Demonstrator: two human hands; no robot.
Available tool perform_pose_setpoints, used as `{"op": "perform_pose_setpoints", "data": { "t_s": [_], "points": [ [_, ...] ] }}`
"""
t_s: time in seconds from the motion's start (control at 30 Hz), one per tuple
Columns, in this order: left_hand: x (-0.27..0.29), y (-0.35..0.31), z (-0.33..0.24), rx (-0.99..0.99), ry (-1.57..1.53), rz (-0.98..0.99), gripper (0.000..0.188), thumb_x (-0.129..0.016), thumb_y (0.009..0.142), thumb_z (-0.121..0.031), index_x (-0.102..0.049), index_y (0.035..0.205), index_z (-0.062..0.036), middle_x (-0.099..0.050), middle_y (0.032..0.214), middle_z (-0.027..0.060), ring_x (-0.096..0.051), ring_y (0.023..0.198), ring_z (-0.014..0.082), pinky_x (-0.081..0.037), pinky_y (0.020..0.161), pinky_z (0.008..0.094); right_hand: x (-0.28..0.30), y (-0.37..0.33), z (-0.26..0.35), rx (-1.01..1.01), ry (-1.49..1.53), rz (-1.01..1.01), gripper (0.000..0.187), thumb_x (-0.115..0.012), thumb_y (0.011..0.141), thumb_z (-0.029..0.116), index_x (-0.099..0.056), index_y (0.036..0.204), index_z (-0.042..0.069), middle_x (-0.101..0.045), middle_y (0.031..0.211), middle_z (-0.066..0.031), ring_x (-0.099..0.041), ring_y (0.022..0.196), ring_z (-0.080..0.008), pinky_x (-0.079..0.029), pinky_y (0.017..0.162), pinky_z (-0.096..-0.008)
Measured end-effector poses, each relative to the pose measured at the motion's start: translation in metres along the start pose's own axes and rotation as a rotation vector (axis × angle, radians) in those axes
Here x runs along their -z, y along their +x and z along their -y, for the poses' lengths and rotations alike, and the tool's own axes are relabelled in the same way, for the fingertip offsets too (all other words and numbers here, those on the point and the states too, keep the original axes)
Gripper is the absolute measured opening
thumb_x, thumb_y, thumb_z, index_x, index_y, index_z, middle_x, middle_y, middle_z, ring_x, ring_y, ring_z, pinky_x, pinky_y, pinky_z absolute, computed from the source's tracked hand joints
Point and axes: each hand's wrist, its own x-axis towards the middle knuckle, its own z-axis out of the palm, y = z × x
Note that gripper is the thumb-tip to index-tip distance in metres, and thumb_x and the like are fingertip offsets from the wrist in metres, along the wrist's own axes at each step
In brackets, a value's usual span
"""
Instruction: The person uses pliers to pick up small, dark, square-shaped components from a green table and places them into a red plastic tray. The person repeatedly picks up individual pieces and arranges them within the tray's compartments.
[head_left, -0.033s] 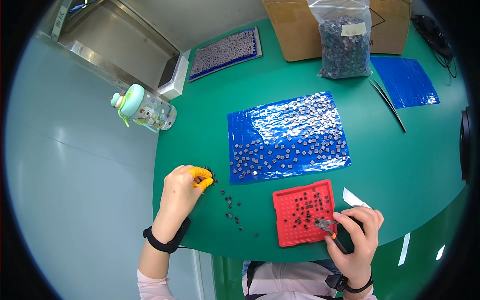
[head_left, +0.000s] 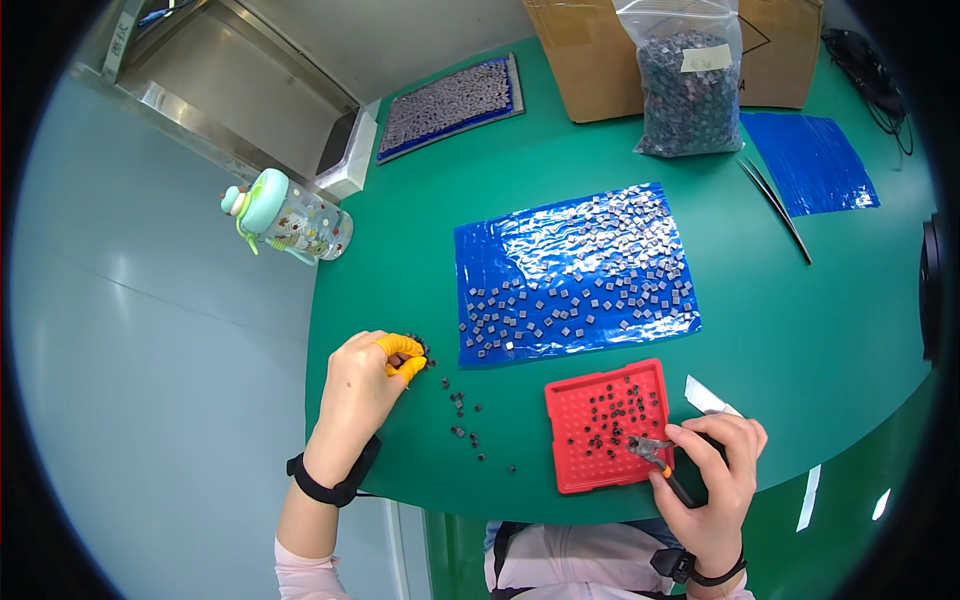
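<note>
My left hand (head_left: 365,372), with yellow finger cots on its fingertips, is pinched closed at a cluster of small dark pieces (head_left: 417,345) on the left of the table. What lies between those fingertips is hidden. My right hand (head_left: 718,478) grips small pliers (head_left: 660,460) with black and orange handles. Their metal jaws reach over the right side of a red tray (head_left: 560,440), close to its dark pieces. Several black pieces are scattered across the tray's dimpled floor. Between my hands, more loose dark pieces (head_left: 458,432) lie on the green table.
Beyond the tray lies a blue film sheet (head_left: 500,255) dotted with small grey squares. A bottle (head_left: 300,220) stands at the left edge. Toward the back are a filled grey plate (head_left: 450,105), a zip bag of pieces (head_left: 690,110), a cardboard box (head_left: 580,60) and tweezers (head_left: 780,212).
</note>
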Motion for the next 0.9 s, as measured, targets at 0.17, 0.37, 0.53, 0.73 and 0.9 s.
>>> {"op": "perform_pose_setpoints", "data": {
  "t_s": [0.17,0.37,0.53,0.73,0.9],
  "points": [
    [-0.003,-0.008,-0.003,0.073,-0.045,-0.057,0.015,-0.075,0.072,0.002,-0.071,0.086,0.0007,-0.07,0.076,0.0116,-0.069,0.066,0.0191,-0.055,0.062,0.0249,0.0,0.0,0.001,-0.002,0.01,0.005,0.05,-0.075,0.054,0.007,-0.067,0.103,0.008,-0.059,0.102,-0.0074,-0.055,0.094,-0.0271,-0.035,0.088,-0.0432],
    [0.021,-0.028,-0.038,0.227,-0.424,-0.046,0.015,-0.072,0.075,0.005,-0.072,0.09,0.0007,-0.072,0.078,0.0062,-0.067,0.068,0.0096,-0.051,0.06,0.0206,0.001,0.0,0.002,-0.012,-0.007,0.008,0.051,-0.076,0.054,0.006,-0.067,0.104,0.009,-0.058,0.103,-0.0071,-0.054,0.097,-0.0272,-0.034,0.09,-0.0436],
    [0.029,-0.054,-0.075,0.276,-0.815,0.089,0.018,-0.074,0.075,0.004,-0.076,0.091,-0.0031,-0.073,0.084,0.0056,-0.06,0.061,0.0056,-0.046,0.055,0.0172,-0.002,-0.001,0.003,-0.005,-0.096,0.018,0.051,-0.077,0.055,0.007,-0.067,0.105,0.01,-0.058,0.105,-0.0072,-0.053,0.099,-0.0276,-0.034,0.091,-0.0441],
    [0.018,-0.062,-0.101,0.213,-1.116,0.282,0.022,-0.076,0.076,0.004,-0.071,0.097,0.0044,-0.073,0.085,0.0099,-0.067,0.07,0.011,-0.053,0.064,0.0215,0.003,-0.001,0.009,-0.008,0.013,0.036,0.052,-0.077,0.056,0.006,-0.067,0.106,0.011,-0.057,0.106,-0.0078,-0.053,0.099,-0.0289,-0.034,0.092,-0.0454],
    [0.003,-0.058,-0.116,0.228,-1.097,0.208,0.021,-0.08,0.07,0.005,-0.071,0.089,0.0071,-0.072,0.08,0.0133,-0.07,0.073,0.0184,-0.058,0.07,0.0276,0.002,-0.002,0.014,-0.005,-0.173,0.075,0.054,-0.074,0.057,0.004,-0.067,0.11,0.012,-0.055,0.109,-0.0079,-0.05,0.105,-0.03,-0.034,0.093,-0.0479]
  ]
}}
